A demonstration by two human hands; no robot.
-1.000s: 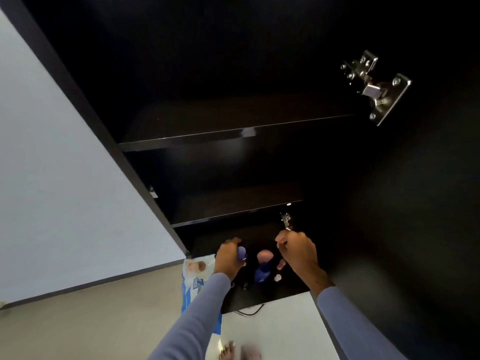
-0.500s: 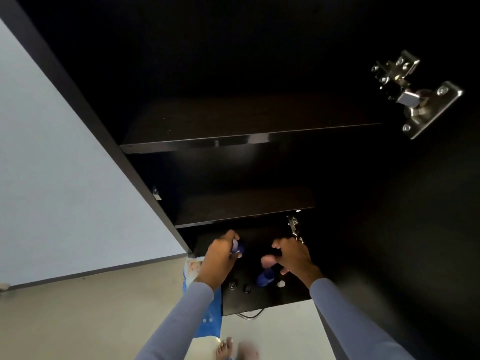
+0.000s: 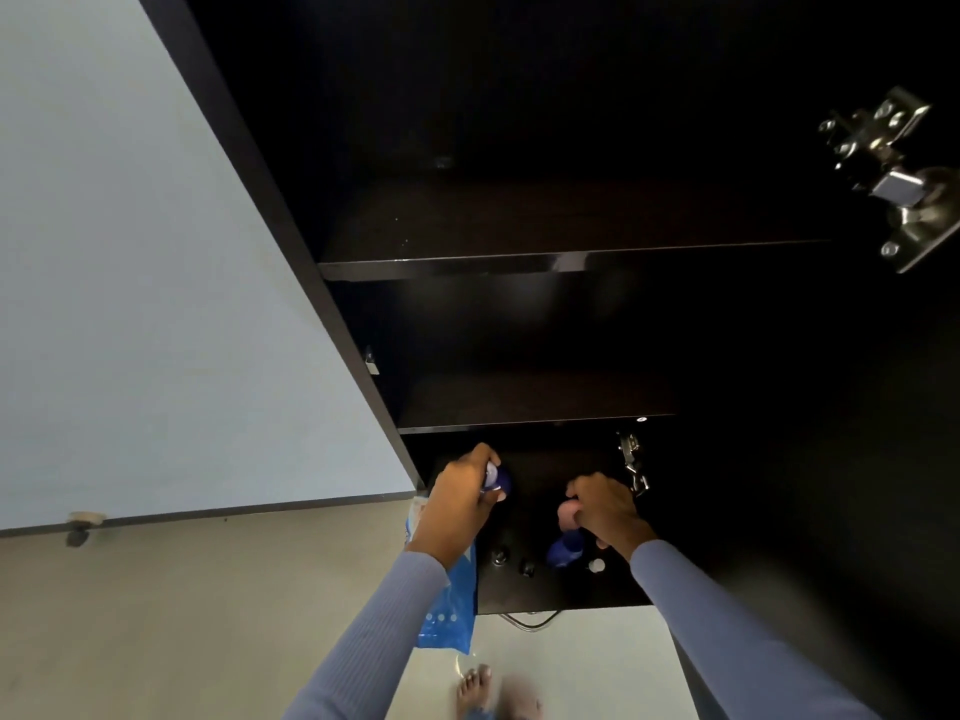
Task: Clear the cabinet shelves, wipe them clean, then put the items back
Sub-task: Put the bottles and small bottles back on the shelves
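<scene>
L hand (image 3: 460, 504) grip round blue bottle (image 3: 500, 479), R hand (image 3: 605, 509) round pink-capped bottle (image 3: 566, 532) — as 0.5 s before.

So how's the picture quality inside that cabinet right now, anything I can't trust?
Head view: cabinet interior badly underexposed, back wall lost; glare streak on upper shelf edge; small items by right hand murky; bare foot motion-blurred; wide-angle bends straight edges.

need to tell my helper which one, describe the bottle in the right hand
Look in the dark cabinet, on its lowest shelf. The right hand grips a blue bottle there; unlike the small dark and white items beside it, it has a pink cap.
</scene>
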